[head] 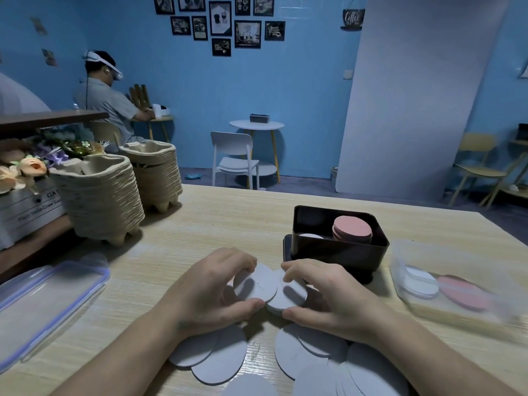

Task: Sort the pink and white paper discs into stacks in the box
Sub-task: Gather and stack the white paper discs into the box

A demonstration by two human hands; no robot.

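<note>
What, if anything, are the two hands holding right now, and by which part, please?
Each hand holds white paper discs by the rim, thumb opposite fingers: left hand on one disc, right hand on another.

On a pale wood-grain table, the left hand pinches a white round paper disc between thumb and fingers, while the right hand grips another white disc whose edge lies under the first. More loose white paper discs lie spread on the table below both wrists. Behind the right hand stands a black rectangular box holding a stack of pink paper discs on its right and a lower white stack on its left. A clear plastic container at right holds white and pink discs; a clear blue-edged lid lies at left.
</note>
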